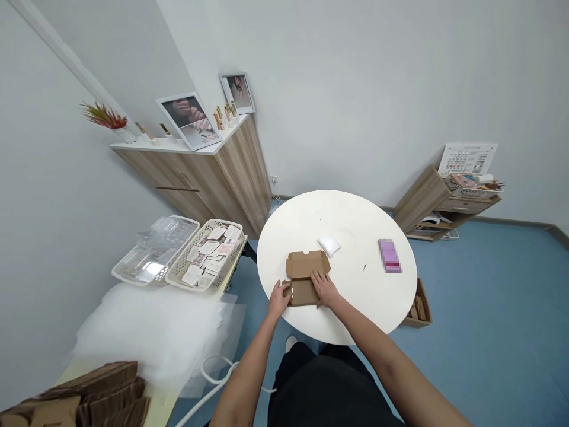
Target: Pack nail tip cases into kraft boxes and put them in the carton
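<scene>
A partly folded brown cardboard box (304, 292) lies on the white round table (355, 317), its lid panel (306, 264) spread flat on the far side. My left hand (280, 298) is at its left end, fingers closed around the side flap. At the right end, my right hand (326, 289) grips the box side, fingers over the inner edge and thumb near the front. Just beyond the lid rests a small white packet (329, 245). A pixelated purple pack (390, 256) is on the right part of the tabletop.
On the left side table are a basket of cards (207, 255), a basket of clear plastic cases (155, 249), white foam sheets (151, 335) and folded cardboard boxes (102, 397). An open carton (418, 308) stands on the floor at right. A wooden cabinet (240, 178) stands behind.
</scene>
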A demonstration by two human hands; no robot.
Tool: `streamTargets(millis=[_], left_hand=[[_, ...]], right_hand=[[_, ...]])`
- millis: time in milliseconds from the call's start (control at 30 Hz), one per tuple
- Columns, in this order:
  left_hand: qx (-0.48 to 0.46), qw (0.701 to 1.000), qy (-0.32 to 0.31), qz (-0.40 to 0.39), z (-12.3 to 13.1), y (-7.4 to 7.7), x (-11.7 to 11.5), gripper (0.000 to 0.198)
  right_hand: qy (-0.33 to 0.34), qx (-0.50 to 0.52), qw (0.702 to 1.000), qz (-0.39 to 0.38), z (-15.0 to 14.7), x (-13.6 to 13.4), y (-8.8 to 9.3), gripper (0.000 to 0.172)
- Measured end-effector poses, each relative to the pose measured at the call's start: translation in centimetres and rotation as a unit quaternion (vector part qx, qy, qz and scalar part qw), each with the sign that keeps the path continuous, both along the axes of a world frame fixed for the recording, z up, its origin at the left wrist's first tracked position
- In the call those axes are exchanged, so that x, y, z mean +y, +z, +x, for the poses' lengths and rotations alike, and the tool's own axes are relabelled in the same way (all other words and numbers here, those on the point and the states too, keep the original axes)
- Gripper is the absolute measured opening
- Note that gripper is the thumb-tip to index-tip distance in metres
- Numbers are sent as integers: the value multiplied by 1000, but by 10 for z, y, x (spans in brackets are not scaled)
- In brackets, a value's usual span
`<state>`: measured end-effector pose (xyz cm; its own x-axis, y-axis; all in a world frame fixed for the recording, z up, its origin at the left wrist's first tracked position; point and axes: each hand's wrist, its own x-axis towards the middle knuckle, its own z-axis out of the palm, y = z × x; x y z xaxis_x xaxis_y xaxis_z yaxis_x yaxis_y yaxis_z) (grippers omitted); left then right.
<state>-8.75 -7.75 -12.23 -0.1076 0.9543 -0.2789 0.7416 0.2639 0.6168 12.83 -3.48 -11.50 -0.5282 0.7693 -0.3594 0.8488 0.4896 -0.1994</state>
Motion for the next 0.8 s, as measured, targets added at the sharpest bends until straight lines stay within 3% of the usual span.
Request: streamTargets(millis=[200,433,567,800], left_hand=[[-29,995,87,29,10,-7,-2,40],[-68,981,182,-8,4,-1,-2,69],[-100,977,182,-46,5,3,-1,55],[-94,983,154,-33,29,7,0,32]], right_hand=[[0,-3,1000,-4,1,0,-3,130],[-1,-7,1000,-3,1,-1,-5,129],[0,-2,1000,3,2,-1,-5,130],[-1,-14,1000,4,0,-1,-4,128]])
